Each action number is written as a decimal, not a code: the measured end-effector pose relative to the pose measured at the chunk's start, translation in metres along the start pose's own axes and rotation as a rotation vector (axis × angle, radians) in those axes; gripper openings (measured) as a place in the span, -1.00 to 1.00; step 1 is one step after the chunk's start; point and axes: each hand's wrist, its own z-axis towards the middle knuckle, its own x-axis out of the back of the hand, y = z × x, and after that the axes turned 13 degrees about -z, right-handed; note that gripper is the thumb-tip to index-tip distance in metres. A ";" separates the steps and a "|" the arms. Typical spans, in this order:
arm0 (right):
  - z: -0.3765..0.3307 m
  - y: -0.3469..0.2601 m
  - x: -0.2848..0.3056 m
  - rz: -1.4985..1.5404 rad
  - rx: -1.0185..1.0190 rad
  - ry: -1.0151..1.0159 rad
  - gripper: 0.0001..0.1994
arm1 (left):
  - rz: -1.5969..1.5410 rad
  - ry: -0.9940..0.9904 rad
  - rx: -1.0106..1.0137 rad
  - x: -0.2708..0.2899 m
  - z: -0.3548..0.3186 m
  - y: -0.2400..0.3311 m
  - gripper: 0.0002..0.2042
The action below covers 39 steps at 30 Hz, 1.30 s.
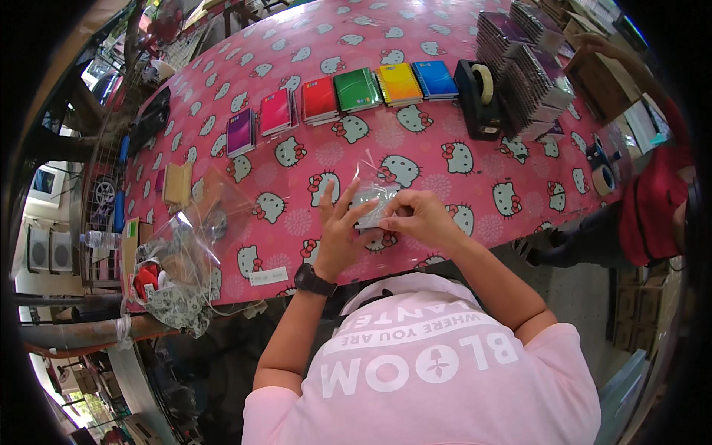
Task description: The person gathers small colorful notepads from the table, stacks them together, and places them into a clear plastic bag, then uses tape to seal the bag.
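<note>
A small clear plastic packet [368, 210] with something pale inside lies on the pink patterned tablecloth, close to the table's near edge. Its contents are too small to make out. My left hand [338, 226], with a dark watch at the wrist, rests against the packet's left side, fingers stretched and spread. From the right, my right hand [424, 216] pinches the packet's plastic between thumb and forefinger. Beyond my hands stands a row of small spiral notebooks: purple [240, 133], pink [276, 112], red [319, 99], green [357, 90], yellow [399, 84] and blue [434, 79].
Right of the row are a black tape dispenser [480, 107] and tall stacks of spiral notebooks [535, 85]. Tape rolls [602, 179] lie near the right edge, beside a person in red [654, 204]. Clear plastic bags [194, 241] and a paper strip [268, 276] lie at the left.
</note>
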 end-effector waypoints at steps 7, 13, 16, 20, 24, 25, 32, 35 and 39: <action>0.032 0.033 0.030 -0.050 0.152 0.306 -0.82 | -0.007 0.105 -0.003 -0.005 0.001 0.004 -0.38; 0.032 0.027 0.013 -0.220 0.387 0.067 -0.77 | -0.273 0.176 0.185 0.000 0.009 0.010 -0.27; 0.025 0.024 0.026 -0.300 0.575 0.061 -0.74 | -0.255 0.025 0.097 0.008 0.017 0.002 -0.43; 0.020 0.017 0.027 -0.254 0.594 0.206 -0.65 | -0.258 0.079 0.043 0.003 0.008 0.001 -0.70; 0.022 0.042 0.011 -0.508 0.646 0.188 -0.59 | -0.214 0.218 0.045 -0.008 0.003 0.007 -0.81; 0.021 0.044 0.005 -0.481 0.617 0.204 -0.60 | -0.178 0.253 0.057 -0.011 0.003 0.007 -0.78; 0.044 0.027 0.002 -0.140 0.194 0.126 -0.74 | -0.075 0.476 0.156 -0.018 0.018 0.025 -0.60; 0.055 0.028 0.010 -0.080 0.026 -0.060 -0.79 | 0.084 0.433 -0.022 -0.025 0.003 0.029 -0.56; 0.060 0.031 0.014 -0.024 0.023 -0.003 -0.85 | 0.350 0.076 0.005 -0.041 -0.017 0.045 -0.42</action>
